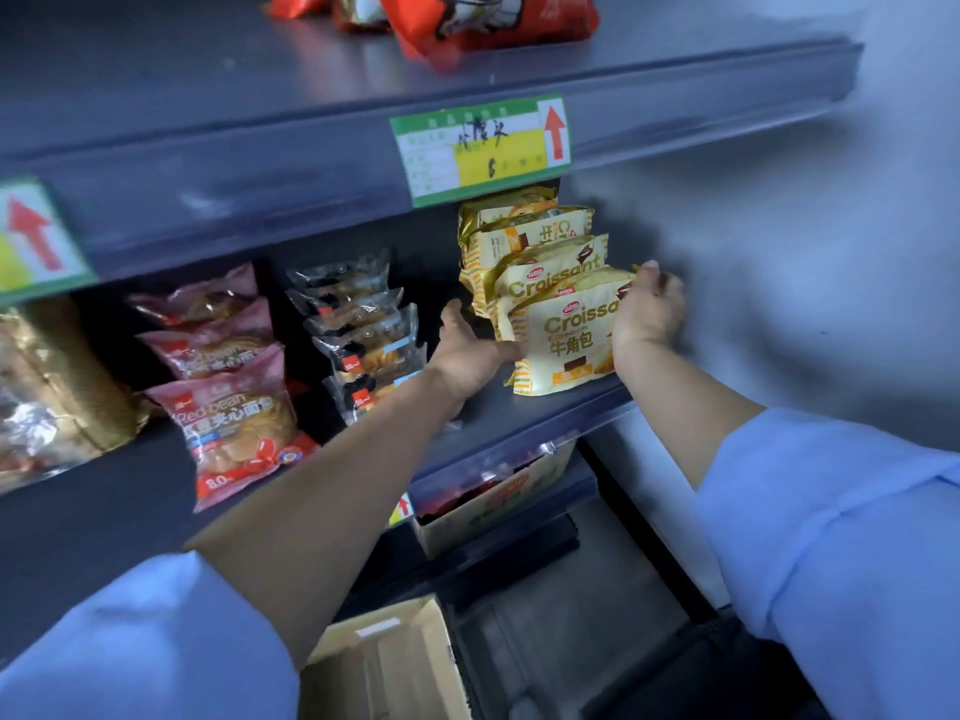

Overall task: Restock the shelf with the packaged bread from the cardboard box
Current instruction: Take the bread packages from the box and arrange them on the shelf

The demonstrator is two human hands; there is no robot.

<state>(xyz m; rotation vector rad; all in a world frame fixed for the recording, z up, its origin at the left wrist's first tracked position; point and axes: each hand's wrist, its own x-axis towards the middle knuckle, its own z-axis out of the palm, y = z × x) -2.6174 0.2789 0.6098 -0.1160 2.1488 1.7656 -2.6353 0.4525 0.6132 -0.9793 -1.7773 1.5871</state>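
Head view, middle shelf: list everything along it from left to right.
Gold-wrapped packs → pink red bean bread packs → clear-wrapped pastry packs → left hand → croissant packs → right hand.

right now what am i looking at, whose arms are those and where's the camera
There is no machine here. A person wears one camera on the head, so you look down along their own two arms in blue sleeves. They face a dark shop shelf. On it stand rows of croissant packs, clear-wrapped bread packs and pink red bean bread packs. The left hand touches the left edge of the front croissant pack with straight fingers, while the right hand curls round its right edge. Lower down, near the person, sits an open cardboard box; what it holds does not show clearly.
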